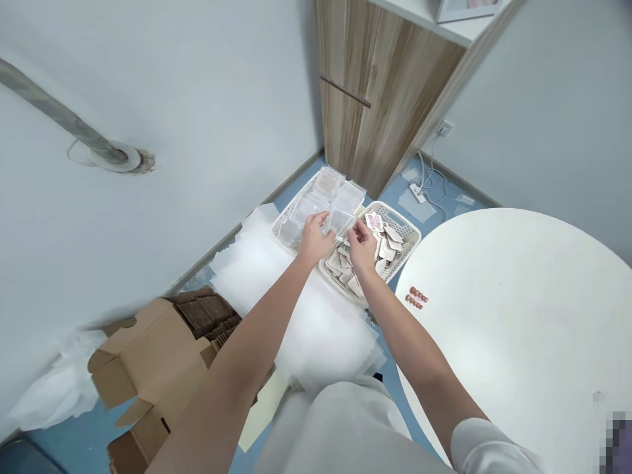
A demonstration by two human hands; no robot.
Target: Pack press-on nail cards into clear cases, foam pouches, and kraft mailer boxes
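Note:
My left hand [316,238] and my right hand [362,245] reach down over two white baskets on the floor. Between them they pinch a small clear plastic case [340,224], the left hand on its left edge and the right hand on its right. The left basket [286,214] holds several clear plastic cases. The right basket [409,230] is filled with small flat packets, one of them carrying pink pieces [374,222].
A round white table [518,316] stands to the right, with two rows of small reddish pieces [416,298] near its edge. White foam sheets [316,322] cover the floor. An open cardboard box [168,355] sits at left. A wooden cabinet [380,99] stands behind.

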